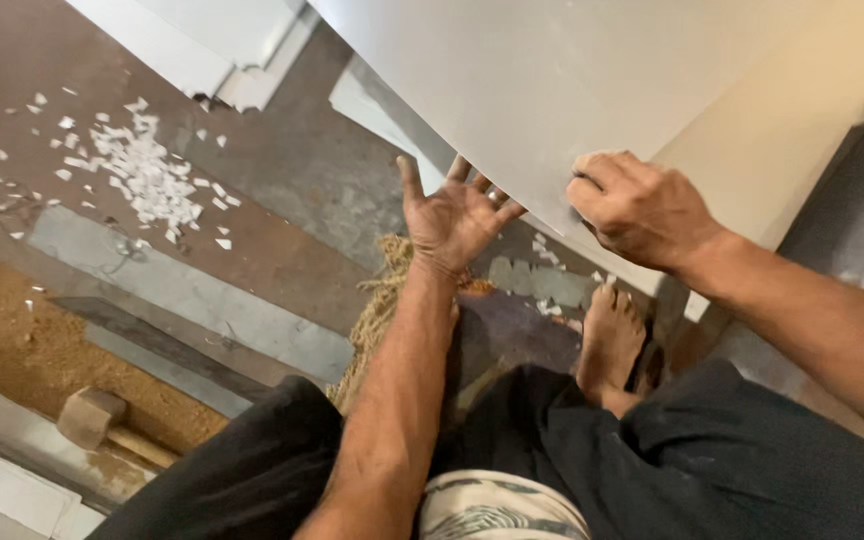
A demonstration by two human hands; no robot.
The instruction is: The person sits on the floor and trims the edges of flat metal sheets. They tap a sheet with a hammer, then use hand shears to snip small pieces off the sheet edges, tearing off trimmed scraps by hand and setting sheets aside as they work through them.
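Head view: looking straight down past the person's dark trousers to the hands and the floor.
Slab: a big pale grey tile tilts across the upper right, its lower edge coming down to both hands.
Left hand: the left hand is spread wide, fingers fanned, palm up under the tile's lower edge; the fingertips touch or slip just beneath it, gripping nothing.
Right hand: the right hand is curled over the same edge, just beside the left hand, knuckles up, fingers clamped onto the tile's rim.
Hands together: close side by side on one edge, not touching each other.
Second slab: a cream-coloured tile lies behind the grey one, beyond the right hand.
Below the hands: a bare foot stands under the right hand, with a scrap of frayed sacking under the left wrist.
Left of the hands: well apart, a scatter of small white tile chips lies on the brown floor.
Near the left elbow: a wooden mallet rests on a patch of sandy mortar.
Beyond the left hand: more pale tiles are stacked at the top edge.
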